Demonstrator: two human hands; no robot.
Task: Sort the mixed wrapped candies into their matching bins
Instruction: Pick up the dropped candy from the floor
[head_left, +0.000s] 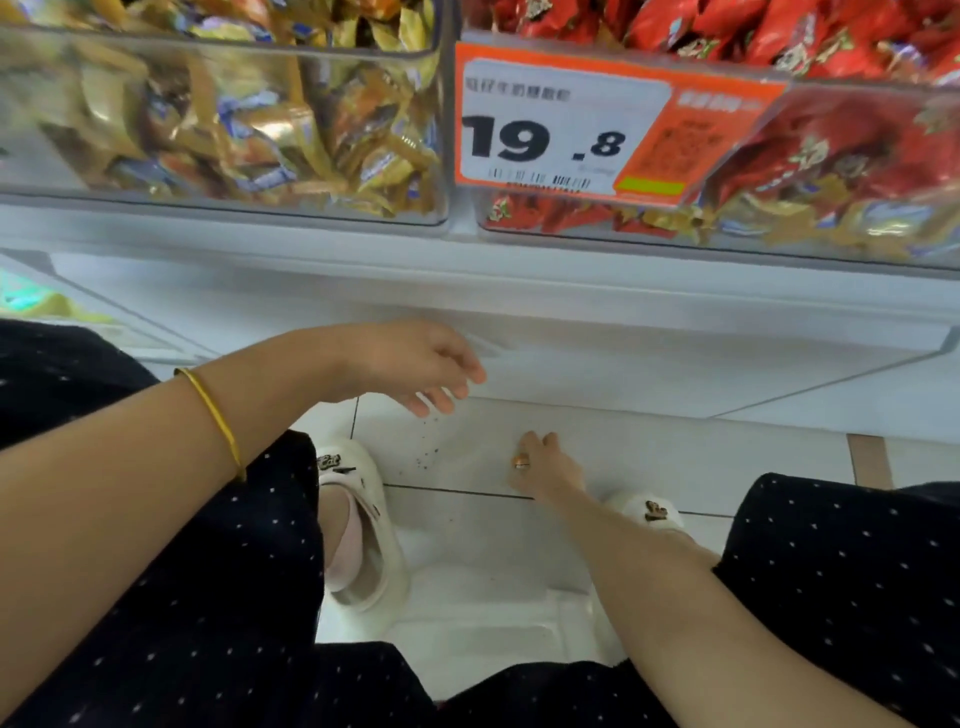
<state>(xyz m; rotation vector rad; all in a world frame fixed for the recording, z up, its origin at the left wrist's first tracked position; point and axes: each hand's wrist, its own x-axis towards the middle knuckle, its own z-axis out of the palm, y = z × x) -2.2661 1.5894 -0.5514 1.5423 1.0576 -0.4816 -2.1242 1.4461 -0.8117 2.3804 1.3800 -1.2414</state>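
Candy (521, 460), small and gold-wrapped, sat down by the floor tiles (649, 467), apparently pinched in the right hand (546, 470), far below the gold bin (223, 208) up-left, while the left hand (415, 364) hovered between them, open and empty.

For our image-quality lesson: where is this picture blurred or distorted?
Head view: the gold candy bin and red candy bin are smeared by blur; small print on the price tag is unreadable; the shelf edge runs tilted; light is even.
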